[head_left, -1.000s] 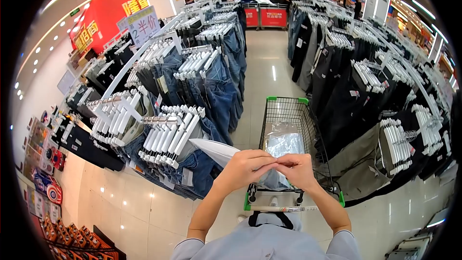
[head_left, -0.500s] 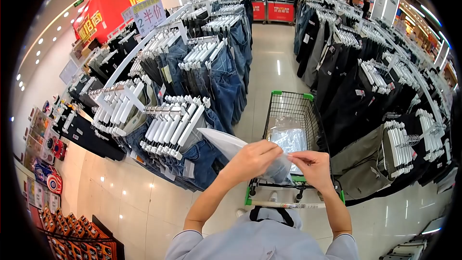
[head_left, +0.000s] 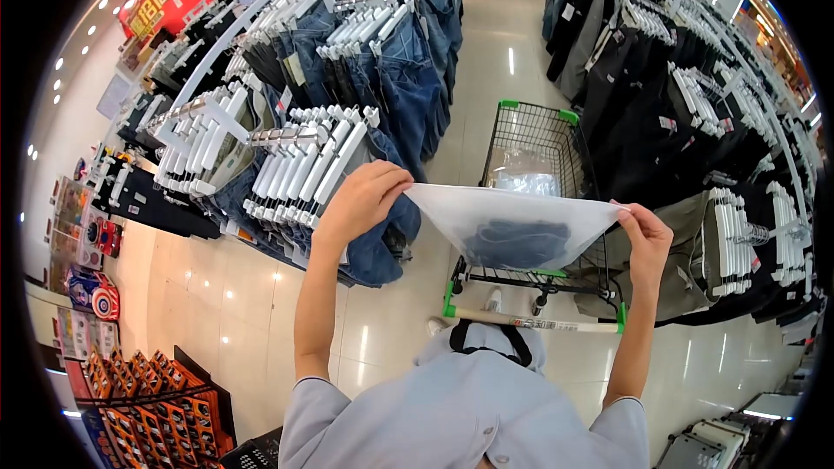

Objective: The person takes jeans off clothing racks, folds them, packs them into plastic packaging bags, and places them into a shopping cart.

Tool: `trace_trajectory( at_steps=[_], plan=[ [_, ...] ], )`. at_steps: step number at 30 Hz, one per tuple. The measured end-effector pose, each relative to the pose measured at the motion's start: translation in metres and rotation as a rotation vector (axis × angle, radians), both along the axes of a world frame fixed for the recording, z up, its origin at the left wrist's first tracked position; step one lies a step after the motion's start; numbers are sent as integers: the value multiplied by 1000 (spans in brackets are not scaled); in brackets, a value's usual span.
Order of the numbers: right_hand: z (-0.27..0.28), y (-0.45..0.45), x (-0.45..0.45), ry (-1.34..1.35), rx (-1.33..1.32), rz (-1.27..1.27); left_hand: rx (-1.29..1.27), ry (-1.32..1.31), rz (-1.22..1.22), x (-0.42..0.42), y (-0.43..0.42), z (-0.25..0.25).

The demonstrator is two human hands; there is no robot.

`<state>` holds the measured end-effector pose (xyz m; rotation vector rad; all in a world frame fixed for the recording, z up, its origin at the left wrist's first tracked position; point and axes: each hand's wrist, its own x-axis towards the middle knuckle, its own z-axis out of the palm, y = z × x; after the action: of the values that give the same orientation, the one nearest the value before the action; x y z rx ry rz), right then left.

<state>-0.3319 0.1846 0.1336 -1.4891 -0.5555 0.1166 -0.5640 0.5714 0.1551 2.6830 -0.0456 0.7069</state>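
A translucent plastic bag [head_left: 434, 201] is stretched wide between my two hands, with dark folded clothing [head_left: 517, 243] showing through its lower part. My left hand [head_left: 365, 195] pinches the bag's upper left corner. At the opposite corner, my right hand [head_left: 645, 233] grips the edge between thumb and fingers. Behind and partly below the bag stands a black wire shopping cart [head_left: 569, 148] with green corners. Another clear plastic package [head_left: 526, 175] lies in its basket, its near part hidden by the bag.
Racks of blue jeans [head_left: 404, 78] on white hangers line the left side. Dark trousers [head_left: 634, 139] hang along the right, with an olive pair [head_left: 673, 247] near the cart. A tiled aisle [head_left: 495, 61] runs between them. Orange packaged goods [head_left: 156, 399] fill a display at lower left.
My hands have moved apart, left hand to the left and right hand to the right. The bag, bunched between them before, is now spread out flat. The view has tilted downward.
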Motion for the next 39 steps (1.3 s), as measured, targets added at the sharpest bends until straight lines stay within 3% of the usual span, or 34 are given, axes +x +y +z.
trace_trajectory(
  at_steps=[4, 8, 10, 14, 16, 19, 21, 22, 24, 25, 27, 32, 35, 37, 38, 39],
  plan=[
    [-3, -3, -2, -43, -29, 42, -64, 56, 38, -2, -3, -10],
    [6, 3, -9, -119, -3, 76, -749, 55, -52, -5, 15, -51],
    [20, 9, -15, -161, -2, 50, -888, 88, -111, -8, 15, -85],
    [54, 14, -23, -299, 16, 12, -983, 451, -143, 4, -19, -192],
    [68, 17, -24, -363, -14, -41, -1023, 393, -216, 25, -66, -236],
    [78, 14, -19, -332, -8, -146, -884, 356, -233, 57, -132, -249],
    [82, 5, -10, -345, -48, -245, -1003, 239, -270, 82, -166, -270],
    [81, 1, -2, -333, -42, -283, -1021, 237, -261, 88, -180, -262],
    [84, -8, 13, -323, -39, -316, -1373, 554, -288, 101, -200, -233],
    [78, -14, 25, -315, -13, -351, -1378, 550, -288, 106, -212, -235],
    [73, -35, 46, -311, -47, -387, -1334, 231, -247, 109, -240, -240],
    [54, -86, 103, -283, -99, -516, -1441, 287, -352, 122, -251, -233],
    [17, -117, 142, -100, -24, -478, -1380, 372, -287, 131, -240, -218],
    [-14, -117, 156, 7, -1, -493, -1100, 1001, -136, 142, -224, -195],
    [-26, -120, 162, 111, 17, -509, -1095, 1008, -133, 144, -228, -207],
    [-29, -108, 159, 151, 1, -429, -1379, 653, -120, 145, -235, -231]
  ],
)
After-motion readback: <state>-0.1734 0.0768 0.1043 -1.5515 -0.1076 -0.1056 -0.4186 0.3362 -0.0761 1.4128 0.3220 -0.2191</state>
